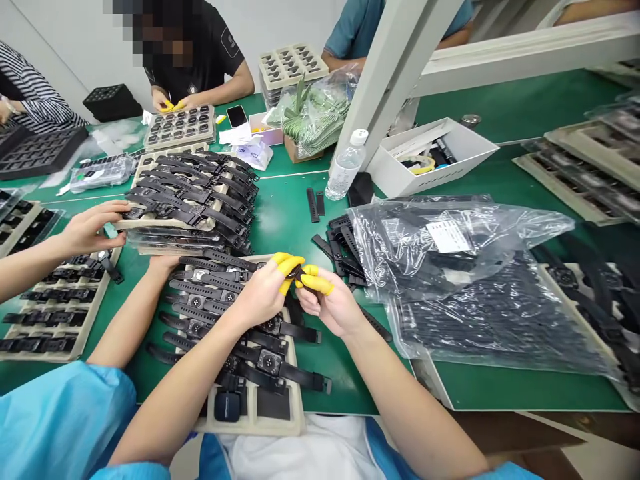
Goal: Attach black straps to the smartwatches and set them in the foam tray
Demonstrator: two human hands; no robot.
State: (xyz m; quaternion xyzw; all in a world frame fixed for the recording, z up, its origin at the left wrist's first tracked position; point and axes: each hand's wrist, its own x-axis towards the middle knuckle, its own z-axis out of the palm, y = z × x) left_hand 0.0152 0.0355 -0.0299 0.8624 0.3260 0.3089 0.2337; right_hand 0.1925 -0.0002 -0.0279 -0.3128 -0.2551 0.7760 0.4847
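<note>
My left hand (265, 290) and my right hand (330, 300), with yellow finger cots on several fingertips, pinch a small black smartwatch (297, 272) between them. Fingers hide most of it, and a dark strap piece seems to hang below. Under my left forearm lies a beige tray (277, 425) of smartwatches with black straps, backs facing up. One smartwatch (270, 362) on it has its strap spread to the right. In a front compartment sits a watch body without a strap (227, 405). Loose black straps (345, 247) are piled beyond my right hand.
Clear plastic bags of black straps (480, 320) cover the right side. Beyond stand a water bottle (347, 163) and a white box (435, 157) of tools. On the left, a co-worker's hands (95, 227) reach to a stacked watch tray (190, 193). Another person works across the table.
</note>
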